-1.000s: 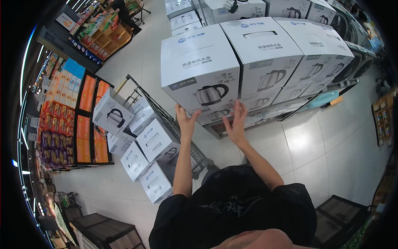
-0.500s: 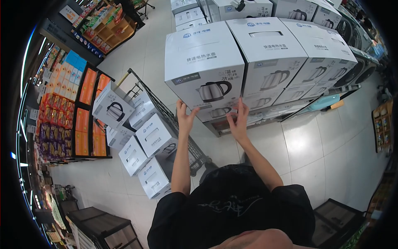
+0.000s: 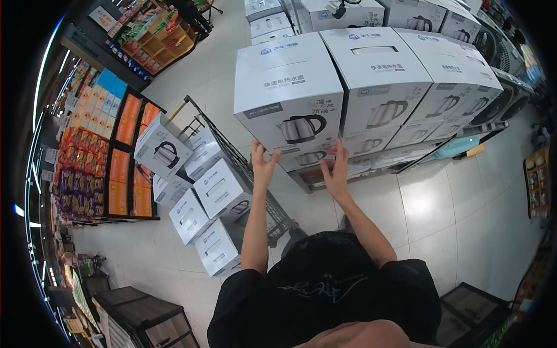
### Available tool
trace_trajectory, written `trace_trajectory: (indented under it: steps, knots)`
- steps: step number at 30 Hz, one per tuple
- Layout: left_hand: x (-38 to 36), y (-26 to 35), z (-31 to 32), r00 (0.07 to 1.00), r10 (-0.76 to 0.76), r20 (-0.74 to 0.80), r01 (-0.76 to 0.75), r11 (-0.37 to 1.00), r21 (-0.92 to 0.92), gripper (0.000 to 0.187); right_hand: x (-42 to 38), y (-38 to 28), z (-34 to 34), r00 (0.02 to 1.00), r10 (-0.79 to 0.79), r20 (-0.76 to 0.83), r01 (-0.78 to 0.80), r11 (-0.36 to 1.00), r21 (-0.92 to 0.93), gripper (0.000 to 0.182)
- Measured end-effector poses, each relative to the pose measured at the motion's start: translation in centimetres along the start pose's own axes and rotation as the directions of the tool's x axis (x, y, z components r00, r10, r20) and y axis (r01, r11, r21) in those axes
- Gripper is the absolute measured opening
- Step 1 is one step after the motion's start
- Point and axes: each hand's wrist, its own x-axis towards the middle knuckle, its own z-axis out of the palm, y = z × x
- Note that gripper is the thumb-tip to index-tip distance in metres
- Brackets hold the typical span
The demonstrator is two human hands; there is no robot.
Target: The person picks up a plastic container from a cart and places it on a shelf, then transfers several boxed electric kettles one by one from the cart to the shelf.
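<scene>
Both hands up against a white cardboard kettle box [image 3: 288, 93] at top centre of frame: left hand [image 3: 264, 164] w/ fingers spread on its lower left edge, right hand [image 3: 336, 169] flat on the lower right, palms apart, neither closed around it. Box sits atop a stack of matching boxes [image 3: 406, 75]. Lower left, a black wire cart [image 3: 255, 180] holds more boxes.

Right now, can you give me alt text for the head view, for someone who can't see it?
Both bare hands, the left hand and the right hand, press against the lower front of a white electric kettle box on top of a stack of matching boxes in a shop aisle. To the left, a wire cart holds more kettle boxes over the tiled floor.
</scene>
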Motion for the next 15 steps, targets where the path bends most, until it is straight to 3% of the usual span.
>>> trace_trajectory:
  steps: [3,12,15]
  knots:
    - [-0.1,0.0,0.1,1.0,-0.004,-0.006,0.004,1.0,-0.007,0.034,0.1,0.3,0.0,1.0,-0.003,0.004,0.003,1.0,-0.001,0.073]
    - [-0.2,1.3,0.4,0.987,0.164,-0.004,-0.158,0.958,0.241,0.032,-0.1,0.5,-0.8,0.998,0.02,0.064,-0.013,0.994,-0.113,0.076]
    - [-0.4,1.8,0.6,0.991,0.135,-0.021,-0.126,0.959,0.255,0.032,0.1,0.0,-1.3,0.995,0.036,0.09,-0.02,0.985,-0.171,0.078]
